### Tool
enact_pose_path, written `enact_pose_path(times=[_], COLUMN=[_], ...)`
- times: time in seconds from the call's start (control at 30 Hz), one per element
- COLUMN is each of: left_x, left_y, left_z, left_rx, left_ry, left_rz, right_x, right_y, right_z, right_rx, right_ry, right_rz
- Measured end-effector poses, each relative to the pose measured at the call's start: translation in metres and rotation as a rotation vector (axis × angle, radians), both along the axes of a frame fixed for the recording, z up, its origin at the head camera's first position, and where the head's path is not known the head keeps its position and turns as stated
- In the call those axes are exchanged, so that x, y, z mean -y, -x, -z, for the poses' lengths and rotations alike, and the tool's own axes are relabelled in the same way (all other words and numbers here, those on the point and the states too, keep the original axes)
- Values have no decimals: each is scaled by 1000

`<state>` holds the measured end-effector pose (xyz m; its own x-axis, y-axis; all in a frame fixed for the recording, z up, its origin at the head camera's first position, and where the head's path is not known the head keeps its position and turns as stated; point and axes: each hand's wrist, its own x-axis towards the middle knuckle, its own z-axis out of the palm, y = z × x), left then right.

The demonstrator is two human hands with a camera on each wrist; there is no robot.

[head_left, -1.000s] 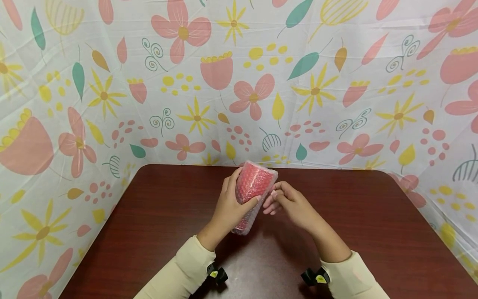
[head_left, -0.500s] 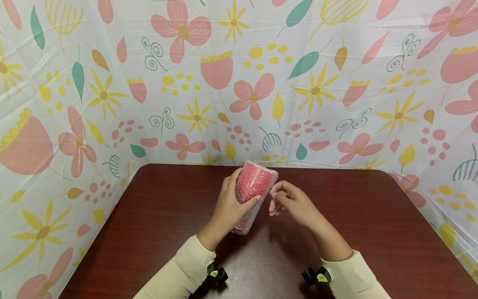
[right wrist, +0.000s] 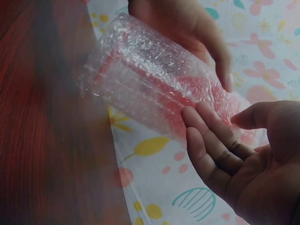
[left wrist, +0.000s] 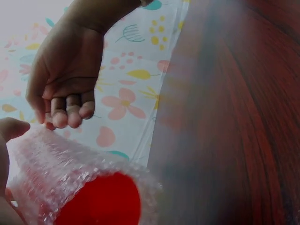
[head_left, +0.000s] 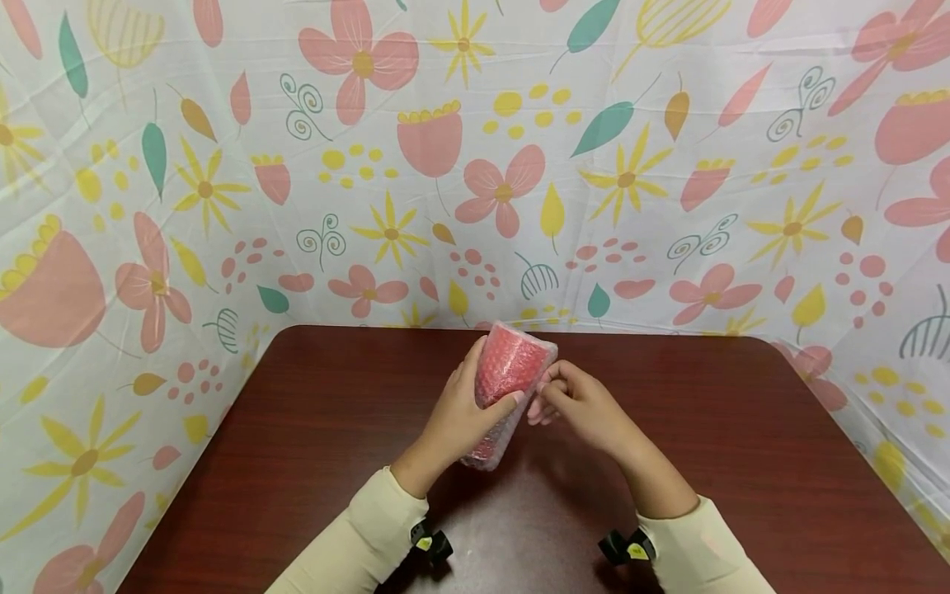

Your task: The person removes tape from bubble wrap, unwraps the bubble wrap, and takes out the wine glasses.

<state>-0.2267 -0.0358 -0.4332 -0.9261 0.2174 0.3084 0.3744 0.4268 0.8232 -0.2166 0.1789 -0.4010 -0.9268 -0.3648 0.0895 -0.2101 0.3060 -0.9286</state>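
Observation:
My left hand [head_left: 462, 408] grips a red object in clear bubble wrap [head_left: 512, 359], held tilted above the table, its thumb across the front. At the package's right edge is my right hand [head_left: 586, 408], thumb and index fingertips together at the wrap and the other fingers loosely curled. In the left wrist view, those fingertips meet the edge of the wrap [left wrist: 61, 154], and the red object's round end [left wrist: 108, 201] shows. The right wrist view has the wrapped package [right wrist: 140, 75] beyond my right hand [right wrist: 253, 164]; the exact fingertip contact is partly hidden.
The dark reddish-brown table [head_left: 319, 412] reaches back to a white cloth [head_left: 519, 272] with pink, yellow and green flower and leaf prints, which hangs behind and at both sides. Black bands with small devices are on both wrists.
The package and my left hand have shifted slightly right. My right hand moved a little away from the wrap, then back to its edge.

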Motion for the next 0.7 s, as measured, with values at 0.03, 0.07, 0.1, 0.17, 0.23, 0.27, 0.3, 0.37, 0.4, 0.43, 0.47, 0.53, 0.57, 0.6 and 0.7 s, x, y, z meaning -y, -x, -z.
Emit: enact_pose_path(times=[0.03,0.07,0.1,0.17,0.23,0.27,0.3,0.37,0.4,0.43,0.47,0.53,0.57,0.6,0.7], left_x=[0,1,1,2,4,4,5,5,6,6,6,6,6,6,8], left_y=[1,1,1,1,1,1,1,1,1,2,2,3,3,3,5], left_z=[0,0,-1,-1,-2,-3,-3,-4,-4,-4,-4,-4,-4,-4,-5], left_rx=[3,8,15,26,39,43,43,46,44,42,42,42,42,48,102], left_ry=[-4,-9,-10,-22,-23,-18,-14,-8,-3,-3,-6,-27,-40,-53,-116], left_rz=[15,26,29,35,32,29,28,31,30,31,30,30,27,20,29], right_x=[0,0,0,0,-1,-1,-1,-1,-2,-2,-2,-3,-3,-3,-3], right_y=[0,0,0,0,0,0,0,0,0,0,0,1,1,1,1], right_z=[0,0,1,1,0,0,0,0,0,0,0,0,0,-1,-1], right_rx=[1,2,2,3,8,10,11,15,18,21,23,29,32,34,37], right_ry=[0,0,-1,-5,-7,-9,-12,-14,-14,-13,-12,0,7,15,45], right_rz=[1,2,4,5,1,-2,-6,-14,-16,-18,-18,-24,-29,-34,-62])
